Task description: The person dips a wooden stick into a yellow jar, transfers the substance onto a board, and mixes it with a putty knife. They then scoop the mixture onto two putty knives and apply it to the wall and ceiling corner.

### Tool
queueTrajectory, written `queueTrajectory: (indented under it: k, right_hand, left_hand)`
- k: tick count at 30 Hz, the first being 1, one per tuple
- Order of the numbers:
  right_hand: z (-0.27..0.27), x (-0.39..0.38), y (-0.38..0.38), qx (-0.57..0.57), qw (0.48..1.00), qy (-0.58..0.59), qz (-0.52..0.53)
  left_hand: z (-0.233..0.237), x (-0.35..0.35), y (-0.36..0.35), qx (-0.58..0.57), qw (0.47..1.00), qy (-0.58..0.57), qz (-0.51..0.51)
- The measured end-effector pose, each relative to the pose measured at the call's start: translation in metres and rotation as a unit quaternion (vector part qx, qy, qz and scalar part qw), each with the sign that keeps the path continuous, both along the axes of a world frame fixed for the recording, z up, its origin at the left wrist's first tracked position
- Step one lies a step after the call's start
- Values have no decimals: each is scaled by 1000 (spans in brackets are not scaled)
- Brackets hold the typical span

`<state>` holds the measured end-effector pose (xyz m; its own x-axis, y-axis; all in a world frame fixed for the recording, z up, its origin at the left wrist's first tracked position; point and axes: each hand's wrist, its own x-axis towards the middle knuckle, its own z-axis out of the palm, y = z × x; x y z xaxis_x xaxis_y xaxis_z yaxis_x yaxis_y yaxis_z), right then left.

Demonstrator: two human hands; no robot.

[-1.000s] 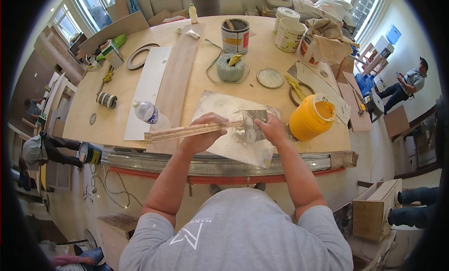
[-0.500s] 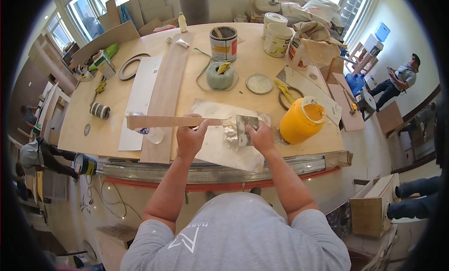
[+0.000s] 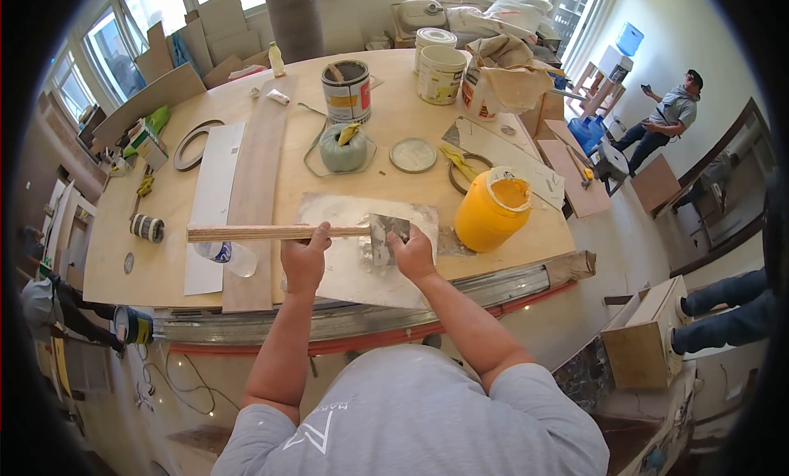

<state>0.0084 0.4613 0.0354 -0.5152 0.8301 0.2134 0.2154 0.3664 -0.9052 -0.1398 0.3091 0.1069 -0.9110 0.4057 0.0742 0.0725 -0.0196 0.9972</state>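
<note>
My left hand (image 3: 303, 260) is closed round a long wooden strip (image 3: 238, 233), held level with its layered edge facing up. In my right hand (image 3: 416, 253) is a flat metal putty knife (image 3: 385, 244) smeared with pale paste, its blade against the strip's right end. Under both hands lies a white-coated board (image 3: 396, 291) with a mound of whitish putty (image 3: 374, 272) on it, partly covered by the blade. A clear plastic bottle (image 3: 240, 262) rests just below the strip's left part.
To the right stands an open yellow jar (image 3: 485, 220). Behind are a round lid (image 3: 412, 155), a greenish tape roll (image 3: 343, 151), a paint can (image 3: 346, 96) and white buckets (image 3: 441, 75). Long panels (image 3: 249, 193) lie at left. A person (image 3: 670, 113) stands far right.
The strip has turned from its broad face to its narrow edge. The blade now meets its right end. The whole view has shifted, with table items sitting further left.
</note>
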Motion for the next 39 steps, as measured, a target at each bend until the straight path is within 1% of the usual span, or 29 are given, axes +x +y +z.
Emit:
queueTrajectory:
  k: [3,6,8,9,10,11,12,13,14,15,16,17,19,20,21,23,24,26,27,30,33,35,36,38,39]
  right_hand:
    - [-7,-3,4,9,1000,-19,4]
    - [-2,0,4,48,999,-19,1]
    - [-4,1,4,80,996,-27,-1]
    - [-18,3,15,174,982,-78,20]
    - [-42,11,26,321,932,-157,51]
    - [-58,10,36,415,887,-192,68]
    - [-71,10,45,444,871,-193,78]
    - [-39,4,34,253,962,-86,47]
    - [-14,2,22,125,989,-70,40]
    - [-19,-2,29,106,991,-71,43]
    - [5,-8,16,95,990,-80,60]
    - [20,-5,3,82,990,-96,68]
    - [-8,-5,24,88,984,-139,64]
    - [-9,-6,25,91,982,-158,58]
    - [-12,-9,30,63,987,-123,82]
    - [12,-4,16,0,989,-59,135]
    - [34,-5,0,7,986,-89,138]
    - [3,-12,21,90,980,-116,135]
    - [-8,-17,30,133,974,-126,132]
    - [3,-16,20,88,983,-47,156]
    - [-3,-15,13,150,977,-99,115]
    - [30,-13,1,92,976,-87,175]
    - [41,-9,-3,61,973,-84,204]
    - [19,-5,14,136,970,-93,177]
    - [6,-12,24,174,967,-93,163]
  left_hand:
    - [1,0,-3,27,999,-22,0]
    - [-8,-5,-6,7,1000,7,15]
    - [-2,-8,-12,-27,999,4,-26]
    - [-15,-13,-12,-18,998,22,-56]
    - [-43,-20,-12,-60,983,157,-80]
    - [-51,-17,-11,-80,966,245,-34]
    - [-52,-16,-8,-35,971,235,-9]
    - [-37,-10,-9,-38,978,199,46]
    - [-29,-13,-16,-62,981,180,47]
    - [-26,-15,-17,-60,985,149,56]
    - [-20,-14,-19,-55,967,228,100]
    - [-13,-12,-24,-56,979,182,74]
    - [-9,-8,-29,-87,988,125,11]
    - [-5,-4,-33,-81,988,128,21]
    - [-5,-2,-33,-76,987,135,33]
    - [-3,-2,-40,-79,987,135,48]
    - [-2,-1,-42,-84,987,127,47]
    - [-3,-2,-47,-97,989,107,30]
    - [-1,-1,-50,-92,990,100,38]
    - [8,0,-62,-96,990,89,56]
    - [4,0,-65,-116,987,100,52]
    - [2,-2,-67,-113,985,120,56]
    - [3,-1,-70,-117,986,113,43]
    - [11,0,-73,-121,988,97,12]
    - [8,-9,-72,-85,982,161,43]
